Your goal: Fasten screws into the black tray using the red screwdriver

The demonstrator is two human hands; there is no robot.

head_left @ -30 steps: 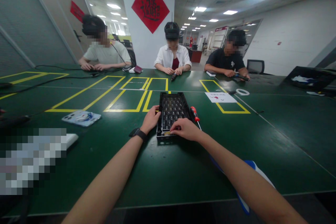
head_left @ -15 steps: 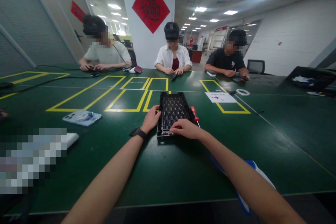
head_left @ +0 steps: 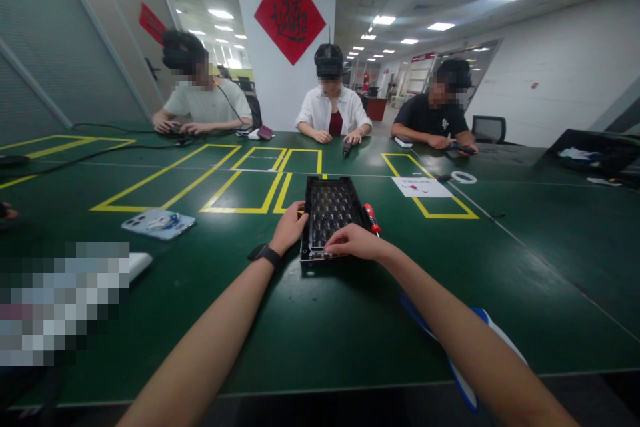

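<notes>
A black case [head_left: 332, 208], open at the top, lies on the green table with rows of small metallic pieces inside that look like screwdriver bits. My left hand [head_left: 289, 227] grips the case's left wall, thumb at the rim. Over the near end of the case, my right hand [head_left: 357, 242] is closed in a pinch, fingertips at the near row. Whatever sits between those fingertips is too small to make out. Against the case's right side rests a red-handled screwdriver [head_left: 371, 217], its shaft partly hidden by my right hand.
A phone [head_left: 158, 223] lies to the left, with a blurred-out white object nearer me. Beyond the case are yellow tape outlines, a paper sheet [head_left: 421, 187] and a white tape roll [head_left: 463, 177]. A blue-and-white item [head_left: 493, 327] lies under my right forearm. Three people sit opposite.
My hands and the case stay nearly in place; the view shifts slightly. Across the table, the middle person's hands have moved apart, and the dark tool there has shifted right.
</notes>
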